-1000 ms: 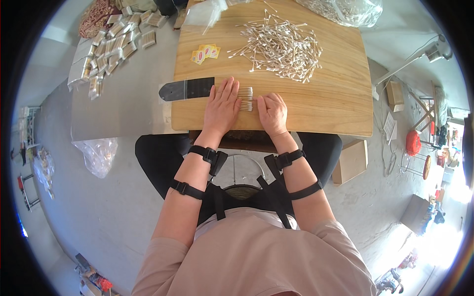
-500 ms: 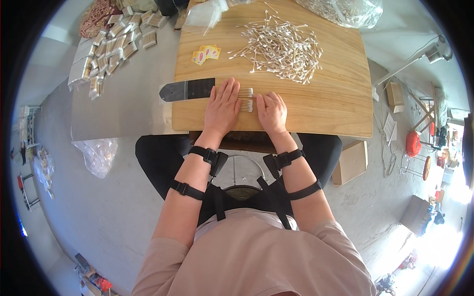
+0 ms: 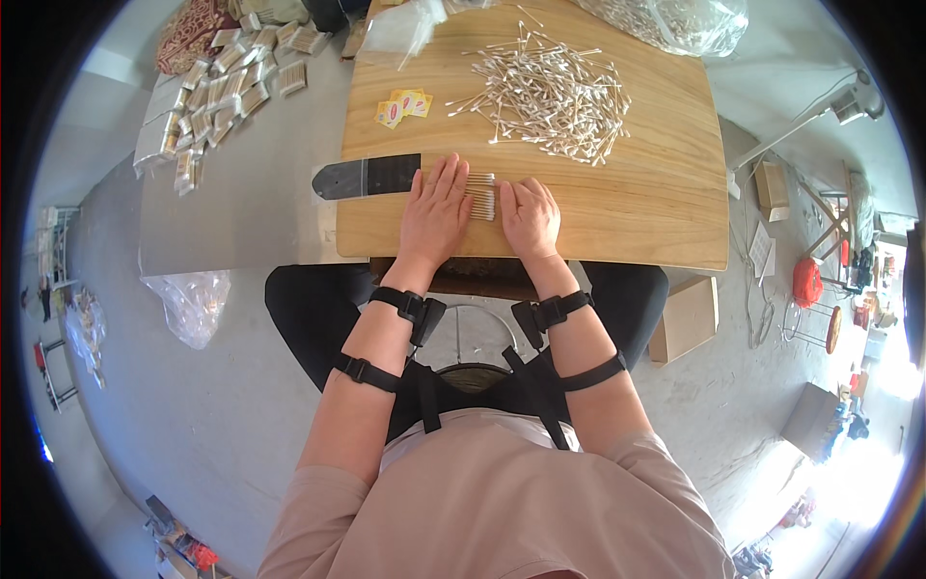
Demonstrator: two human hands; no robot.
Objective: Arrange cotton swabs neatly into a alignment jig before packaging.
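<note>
A row of cotton swabs (image 3: pixel 481 198) lies side by side on the wooden table, their white tips lined up to the right. My left hand (image 3: pixel 436 207) rests flat over the row's left part, fingers stretched out and hiding the other ends. Just right of the tips, my right hand (image 3: pixel 531 217) sits on the table with its fingers curled in. A narrow gap parts it from the swabs, and nothing sticks out of its fingers. Left of my left hand lies a dark, round-ended flat strip (image 3: pixel 367 178), partly across the table's edge.
A big heap of loose swabs (image 3: pixel 555 92) lies farther back. Yellow printed cards (image 3: pixel 403 106) are at the back left, near clear plastic bags (image 3: pixel 400 34). Many packed swab bundles (image 3: pixel 227 92) cover the grey table at left. A large filled bag (image 3: pixel 675 21) stands at the far right.
The break in the middle of the swab row has closed up, and the tips now form one continuous line. My right hand has come slightly away from them. My left hand has barely moved.
</note>
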